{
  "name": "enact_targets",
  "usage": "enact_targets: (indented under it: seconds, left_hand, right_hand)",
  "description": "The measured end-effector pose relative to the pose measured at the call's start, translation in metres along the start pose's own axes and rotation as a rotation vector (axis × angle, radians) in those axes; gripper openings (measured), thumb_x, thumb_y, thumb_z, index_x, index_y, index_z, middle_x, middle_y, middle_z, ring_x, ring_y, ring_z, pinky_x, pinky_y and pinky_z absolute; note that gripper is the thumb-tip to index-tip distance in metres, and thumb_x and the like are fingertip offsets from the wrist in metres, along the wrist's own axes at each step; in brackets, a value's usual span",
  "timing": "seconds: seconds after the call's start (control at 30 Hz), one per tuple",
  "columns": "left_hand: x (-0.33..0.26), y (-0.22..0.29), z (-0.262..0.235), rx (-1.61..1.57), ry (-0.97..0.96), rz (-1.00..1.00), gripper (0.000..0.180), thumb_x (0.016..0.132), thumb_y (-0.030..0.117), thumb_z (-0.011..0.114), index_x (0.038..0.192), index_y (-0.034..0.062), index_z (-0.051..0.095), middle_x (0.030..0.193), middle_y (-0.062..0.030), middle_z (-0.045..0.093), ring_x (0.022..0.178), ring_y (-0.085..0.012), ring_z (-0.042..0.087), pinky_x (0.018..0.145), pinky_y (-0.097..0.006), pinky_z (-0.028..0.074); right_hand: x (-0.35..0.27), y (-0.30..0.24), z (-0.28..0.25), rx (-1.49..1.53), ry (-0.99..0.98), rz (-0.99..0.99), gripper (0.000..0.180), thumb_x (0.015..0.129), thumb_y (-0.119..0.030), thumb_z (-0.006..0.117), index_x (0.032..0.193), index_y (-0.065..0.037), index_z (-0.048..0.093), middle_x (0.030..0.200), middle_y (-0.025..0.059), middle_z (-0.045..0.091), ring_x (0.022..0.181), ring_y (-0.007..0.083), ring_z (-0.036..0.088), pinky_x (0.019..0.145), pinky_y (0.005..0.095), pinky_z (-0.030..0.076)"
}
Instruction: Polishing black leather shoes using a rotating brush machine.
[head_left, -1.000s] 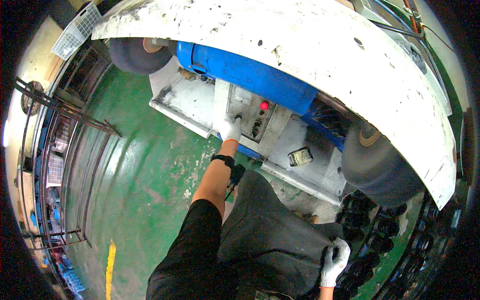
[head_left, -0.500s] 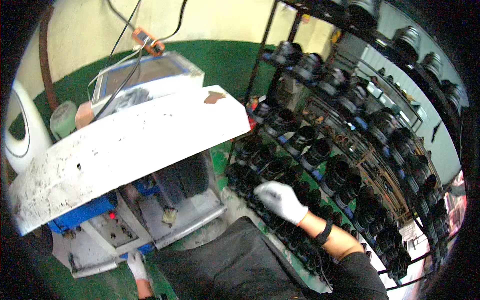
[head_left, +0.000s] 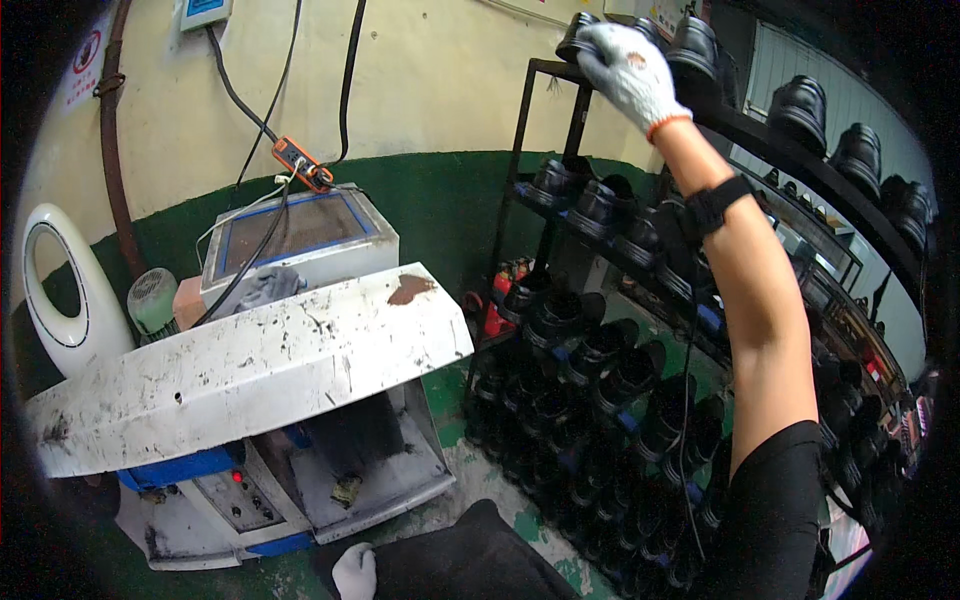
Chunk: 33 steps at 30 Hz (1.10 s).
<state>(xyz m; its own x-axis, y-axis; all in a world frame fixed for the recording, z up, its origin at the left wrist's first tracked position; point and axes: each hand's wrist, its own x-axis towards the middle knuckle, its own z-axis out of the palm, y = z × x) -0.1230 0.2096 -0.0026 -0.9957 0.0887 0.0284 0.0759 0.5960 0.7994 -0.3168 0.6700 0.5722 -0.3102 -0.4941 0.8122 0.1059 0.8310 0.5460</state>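
My right hand, in a white knit glove with an orange cuff, reaches up to the left end of the rack's top shelf. Its fingers are closed on a black shoe, which the glove partly covers. More black shoes stand just right of it on that shelf. Low in front of me, my left hand is curled beside my dark apron, also gloved in white. Nothing shows in it. Near it is the white machine with a blue lower edge.
A slanted, stained white hood tops the machine. Behind it are a box with a mesh top, an orange power strip with hanging cables, and a white oval-ring fan. The rack's lower shelves hold many black shoes.
My right hand has risen from beside the lower shoes to the top shelf and closed on a shoe. My left hand has moved right, from the machine's lower edge to the apron. The view has tilted up.
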Motion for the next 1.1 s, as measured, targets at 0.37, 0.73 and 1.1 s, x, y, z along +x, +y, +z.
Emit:
enact_targets:
  seconds: [0.37,0.73,1.1]
  left_hand:
    - [0.027,-0.009,0.019,0.117,0.097,-0.003,0.024,0.093,0.023,0.052,0.102,0.0068,0.068,0.102,-0.0136,0.069,0.098,-0.0291,0.065,0.09,-0.036,0.049]
    - [0.026,-0.011,0.031,0.196,0.106,0.042,0.025,0.093,0.025,0.053,0.103,0.007,0.068,0.099,-0.0141,0.069,0.092,-0.0305,0.066,0.084,-0.038,0.051]
    - [0.002,-0.025,0.031,0.292,0.148,0.023,0.02,0.085,0.019,0.057,0.095,0.0073,0.07,0.093,-0.0138,0.068,0.089,-0.0328,0.065,0.078,-0.043,0.052]
  right_hand:
    - [0.054,0.077,0.077,-0.55,-0.263,0.325,0.06,0.095,-0.058,0.036,0.142,-0.022,0.042,0.151,0.0061,0.037,0.118,0.0276,0.056,0.103,0.0497,0.034]
    - [0.071,0.072,0.062,-0.262,-0.312,0.33,0.051,0.084,-0.06,0.058,0.107,-0.016,0.07,0.105,0.0109,0.07,0.097,0.0309,0.066,0.086,0.0392,0.051]
    - [-0.036,-0.143,0.031,0.913,0.399,-0.04,0.032,0.087,-0.029,0.069,0.065,-0.007,0.059,0.059,0.0113,0.051,0.05,0.0274,0.051,0.049,0.0325,0.043]
